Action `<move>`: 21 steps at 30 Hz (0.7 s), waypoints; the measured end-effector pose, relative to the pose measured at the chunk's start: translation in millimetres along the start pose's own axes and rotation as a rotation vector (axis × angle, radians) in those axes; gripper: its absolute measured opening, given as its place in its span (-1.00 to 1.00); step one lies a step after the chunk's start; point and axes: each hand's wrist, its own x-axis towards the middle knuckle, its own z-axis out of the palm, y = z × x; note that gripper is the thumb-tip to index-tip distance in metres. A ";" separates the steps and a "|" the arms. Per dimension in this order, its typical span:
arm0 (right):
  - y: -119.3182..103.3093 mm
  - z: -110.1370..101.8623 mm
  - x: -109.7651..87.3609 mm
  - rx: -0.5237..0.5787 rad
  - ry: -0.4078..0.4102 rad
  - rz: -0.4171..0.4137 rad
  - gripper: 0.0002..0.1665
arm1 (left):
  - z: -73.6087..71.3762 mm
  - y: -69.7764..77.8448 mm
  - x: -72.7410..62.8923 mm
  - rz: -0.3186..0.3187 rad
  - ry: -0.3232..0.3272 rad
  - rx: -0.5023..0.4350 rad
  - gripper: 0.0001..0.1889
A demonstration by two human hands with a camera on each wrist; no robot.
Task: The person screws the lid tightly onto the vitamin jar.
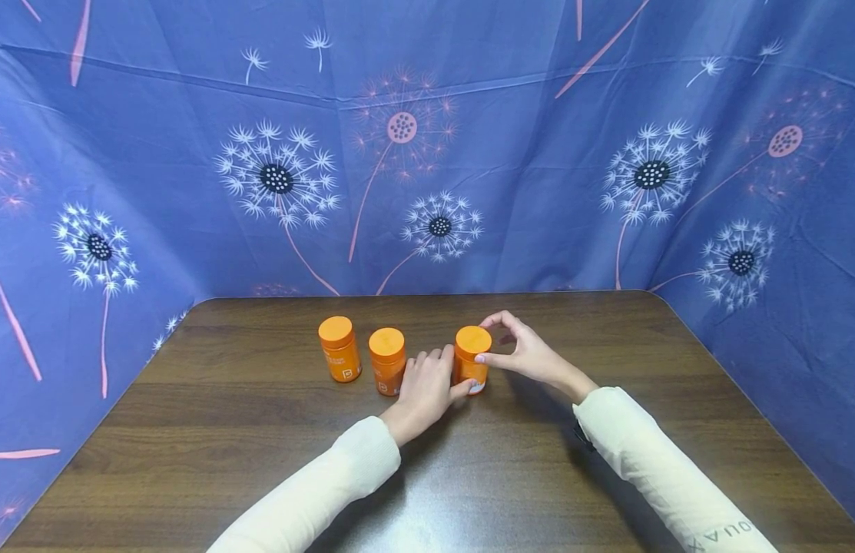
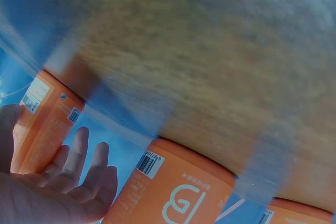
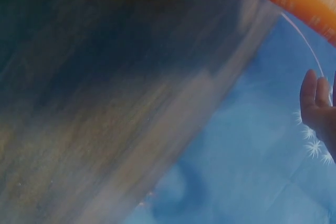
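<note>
Three orange screw-lid bottles stand upright in a row on the table. My left hand (image 1: 427, 388) holds the body of the right bottle (image 1: 472, 340), thumb at its front and fingers on its left side. At that bottle's lid is my right hand (image 1: 531, 355), its thumb and index finger spread round the right side. The middle bottle (image 1: 387, 346) stands just left of my left hand; the left bottle (image 1: 338, 346) is farther off. Barcode labels show on the held bottle (image 2: 44, 124) in the left wrist view. Loosely bent right-hand fingers (image 3: 323, 111) appear in the right wrist view.
The brown wooden table (image 1: 261, 461) reaches back to a blue cloth (image 1: 524, 169) with dandelion prints, which hangs behind it and along both sides. Light glares off the tabletop near the front.
</note>
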 end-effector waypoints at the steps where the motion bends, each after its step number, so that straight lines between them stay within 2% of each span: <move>1: -1.2 -1.3 -0.1 -0.002 -0.011 0.002 -0.43 | 0.0 0.1 0.0 0.001 0.001 0.000 -0.46; 4: -14.6 -6.7 -1.1 0.002 -0.051 0.003 -0.39 | -0.1 0.0 0.0 0.000 -0.001 -0.004 -0.45; 7: -15.7 -12.0 -0.1 -0.010 -0.096 -0.019 -0.38 | -0.2 0.1 0.0 -0.002 -0.004 -0.005 -0.45; 14: 10.3 -17.2 7.4 0.002 -0.181 -0.063 -0.38 | -0.8 -0.1 0.0 0.001 -0.002 -0.003 -0.46; 21: 16.1 -19.0 10.8 0.020 -0.236 -0.106 -0.41 | -0.8 0.0 -0.1 0.003 0.001 0.001 -0.46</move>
